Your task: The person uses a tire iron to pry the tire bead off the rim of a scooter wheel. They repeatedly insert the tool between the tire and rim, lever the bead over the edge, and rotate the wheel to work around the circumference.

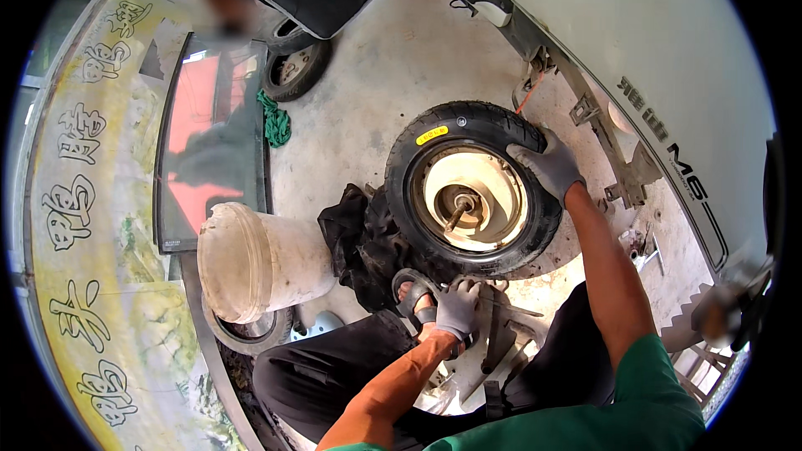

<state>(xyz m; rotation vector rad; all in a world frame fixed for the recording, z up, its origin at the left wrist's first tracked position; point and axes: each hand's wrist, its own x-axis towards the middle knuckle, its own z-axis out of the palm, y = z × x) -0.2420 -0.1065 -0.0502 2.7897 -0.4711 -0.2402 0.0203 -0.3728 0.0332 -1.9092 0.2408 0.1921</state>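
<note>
A black tire [408, 200] on a cream-coloured wheel rim [443, 174] is in front of me, tilted so that its face shows. A threaded axle [456, 215] sticks out of the hub. My right hand [547, 165], in a grey glove, grips the tire at its upper right, thumb on the sidewall and fingers over the tread. Below the tire's lower edge, my left hand [458, 307], also gloved, has its fingers curled. A thin metal bar [520, 310] shows beside it; whether the hand holds it is unclear. My sandalled foot [409, 292] is close to the tire.
A dirty white bucket [267, 259] lies at the left beside crumpled black cloth [359, 238]. A glass pane [213, 142] leans on a bannered wall. Spare tires [301, 71] and a green rag [274, 119] lie farther off. A white vehicle panel [668, 58] borders the right.
</note>
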